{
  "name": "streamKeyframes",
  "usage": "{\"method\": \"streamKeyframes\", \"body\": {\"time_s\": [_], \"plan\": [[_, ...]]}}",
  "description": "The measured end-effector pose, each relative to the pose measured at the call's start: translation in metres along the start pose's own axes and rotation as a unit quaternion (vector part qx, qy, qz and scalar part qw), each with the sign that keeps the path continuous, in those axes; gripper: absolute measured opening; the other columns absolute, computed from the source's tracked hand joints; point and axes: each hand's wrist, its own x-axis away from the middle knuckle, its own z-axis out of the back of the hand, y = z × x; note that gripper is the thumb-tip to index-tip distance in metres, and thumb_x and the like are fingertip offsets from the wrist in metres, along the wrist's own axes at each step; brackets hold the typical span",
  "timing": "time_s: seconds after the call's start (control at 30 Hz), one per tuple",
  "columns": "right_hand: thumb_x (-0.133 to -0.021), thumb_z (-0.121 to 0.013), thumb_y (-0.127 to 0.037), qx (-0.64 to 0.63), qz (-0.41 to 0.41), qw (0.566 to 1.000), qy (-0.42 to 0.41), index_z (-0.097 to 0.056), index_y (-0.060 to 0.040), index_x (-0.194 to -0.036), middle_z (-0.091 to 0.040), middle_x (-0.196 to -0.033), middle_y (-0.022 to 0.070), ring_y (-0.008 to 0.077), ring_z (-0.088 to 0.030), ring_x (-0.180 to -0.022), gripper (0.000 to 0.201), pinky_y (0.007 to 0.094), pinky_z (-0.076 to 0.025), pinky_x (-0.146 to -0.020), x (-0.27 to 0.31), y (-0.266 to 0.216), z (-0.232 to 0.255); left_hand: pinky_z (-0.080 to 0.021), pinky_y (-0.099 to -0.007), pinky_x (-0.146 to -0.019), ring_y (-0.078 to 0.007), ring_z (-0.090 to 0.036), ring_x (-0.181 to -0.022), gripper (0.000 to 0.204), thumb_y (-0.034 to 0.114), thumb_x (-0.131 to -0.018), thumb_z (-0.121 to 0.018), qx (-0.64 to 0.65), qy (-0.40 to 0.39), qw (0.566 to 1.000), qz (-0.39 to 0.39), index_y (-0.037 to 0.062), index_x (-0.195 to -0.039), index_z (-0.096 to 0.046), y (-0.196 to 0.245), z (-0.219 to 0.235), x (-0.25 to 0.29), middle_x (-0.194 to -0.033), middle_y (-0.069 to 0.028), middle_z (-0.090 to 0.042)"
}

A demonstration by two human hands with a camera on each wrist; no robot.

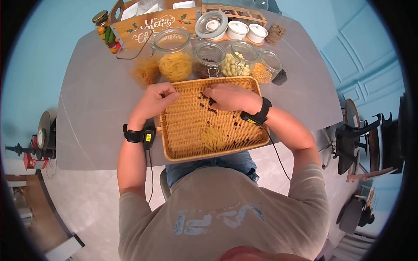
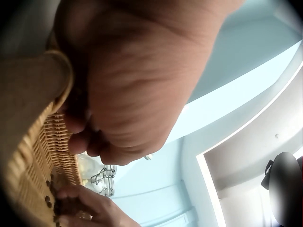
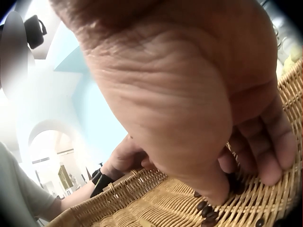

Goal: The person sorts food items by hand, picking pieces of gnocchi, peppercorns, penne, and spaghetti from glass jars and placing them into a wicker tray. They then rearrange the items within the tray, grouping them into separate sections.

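A wicker tray (image 1: 185, 130) lies at the near side of the table with dark coffee beans (image 1: 212, 111) scattered in it and a small pile of penne pasta (image 1: 212, 138) near its front. My right hand (image 1: 233, 96) reaches down into the far part of the tray. Its thumb and fingertips pinch at dark beans (image 3: 206, 211) on the woven bottom. Over the tray's far left corner, my left hand (image 1: 157, 101) rests with its fingers loosely curled and nothing visible in them. From the left wrist, that palm (image 2: 137, 90) faces the camera, with part of its fingers hidden.
Behind the tray stand glass jars of pasta (image 1: 175, 67), dark beans (image 1: 208, 69), pale pieces (image 1: 235, 67) and orange grains (image 1: 262, 75). A bag of pasta (image 1: 146, 71) lies at the left. Farther back are a wooden crate (image 1: 150, 28) and white lidded pots (image 1: 237, 30).
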Motion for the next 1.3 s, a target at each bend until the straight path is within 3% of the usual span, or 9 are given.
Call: {"method": "streamKeyframes", "body": {"time_s": [0.1,0.2,0.3,0.43,0.77,1.0,1.1,1.2,1.3], "plan": [[-0.092,-0.074,-0.013,-0.008,0.000,1.000,0.006,-0.066,0.0027,-0.115,-0.072,-0.107,0.0220,0.0428,-0.070,-0.108,0.029,0.0527,-0.055,-0.091,-0.009,0.005,-0.009,-0.044,-0.0283,-0.062,-0.0071,-0.051,-0.070,0.019,0.013,-0.100,-0.075,-0.025,0.002,1.000,0.000,-0.0023,-0.091,-0.068,0.003,-0.001,0.001,-0.074,0.0013,-0.060],[-0.093,-0.071,-0.011,-0.003,0.004,1.000,0.005,-0.066,0.0029,-0.111,-0.073,-0.105,0.0226,0.0435,-0.071,-0.106,0.024,0.0529,-0.056,-0.089,-0.014,0.009,-0.013,-0.042,-0.0242,-0.063,-0.0034,-0.050,-0.074,0.017,0.011,-0.101,-0.075,-0.025,-0.010,1.000,0.006,0.0007,-0.090,-0.067,0.005,0.000,0.001,-0.079,0.0065,-0.059],[-0.094,-0.068,-0.010,0.002,0.009,1.000,0.016,-0.066,0.0034,-0.108,-0.073,-0.104,0.0233,0.0441,-0.071,-0.103,0.019,0.0529,-0.057,-0.087,-0.014,0.008,-0.020,-0.045,-0.0292,-0.062,-0.0071,-0.052,-0.071,0.020,0.013,-0.100,-0.076,-0.020,-0.002,1.000,0.001,-0.0032,-0.092,-0.068,0.006,0.000,0.001,-0.074,-0.0004,-0.061],[-0.095,-0.064,-0.007,0.003,0.011,0.999,0.032,-0.067,0.0040,-0.105,-0.073,-0.100,0.0239,0.0449,-0.072,-0.098,0.016,0.0525,-0.058,-0.084,-0.010,0.005,-0.023,-0.045,-0.0293,-0.061,-0.0073,-0.051,-0.069,0.021,0.014,-0.100,-0.076,-0.016,-0.004,1.000,0.003,-0.0030,-0.092,-0.067,0.006,-0.001,0.001,-0.072,-0.0005,-0.060],[-0.095,-0.063,-0.007,-0.046,0.012,0.998,0.042,-0.065,0.0005,-0.102,-0.072,-0.096,0.0226,0.0430,-0.071,-0.091,0.011,0.0507,-0.056,-0.077,0.007,-0.007,0.004,-0.044,-0.0308,-0.061,-0.0087,-0.049,-0.068,0.022,0.014,-0.100,-0.076,-0.037,0.004,0.999,-0.013,-0.0022,-0.089,-0.065,0.010,0.000,0.001,-0.070,-0.0014,-0.057],[-0.096,-0.066,-0.008,-0.114,0.030,0.938,0.326,-0.067,0.0007,-0.101,-0.071,-0.094,0.0230,0.0440,-0.071,-0.089,0.011,0.0505,-0.054,-0.076,0.009,-0.007,0.071,-0.042,-0.0268,-0.062,-0.0055,-0.049,-0.072,0.021,0.014,-0.101,-0.076,-0.042,-0.009,0.999,0.008,-0.0003,-0.089,-0.065,0.008,0.001,0.001,-0.077,0.0039,-0.058],[-0.096,-0.066,-0.007,-0.130,-0.039,0.931,0.338,-0.070,0.0013,-0.106,-0.073,-0.098,0.0233,0.0444,-0.071,-0.092,0.014,0.0503,-0.056,-0.080,-0.004,0.001,0.081,-0.042,-0.0263,-0.062,-0.0049,-0.049,-0.073,0.022,0.014,-0.101,-0.075,-0.040,-0.008,0.999,0.012,-0.0005,-0.089,-0.065,0.005,0.000,0.001,-0.077,0.0043,-0.057],[-0.097,-0.066,-0.007,-0.101,-0.021,0.924,0.368,-0.073,0.0023,-0.109,-0.074,-0.103,0.0238,0.0444,-0.071,-0.096,0.017,0.0505,-0.057,-0.085,-0.017,0.018,0.075,-0.042,-0.0257,-0.062,-0.0043,-0.049,-0.073,0.021,0.014,-0.101,-0.075,-0.040,-0.010,0.999,0.004,-0.0002,-0.089,-0.065,0.006,0.001,0.001,-0.077,0.0049,-0.057],[-0.097,-0.069,-0.010,-0.062,0.011,0.917,0.394,-0.073,0.0003,-0.112,-0.074,-0.101,0.0196,0.0384,-0.072,-0.085,0.019,0.0448,-0.056,-0.077,-0.026,0.029,0.070,-0.042,-0.0255,-0.061,-0.0040,-0.049,-0.072,0.021,0.014,-0.101,-0.076,-0.028,-0.012,1.000,-0.001,0.0003,-0.088,-0.065,0.002,0.000,0.001,-0.077,0.0054,-0.057]]}}
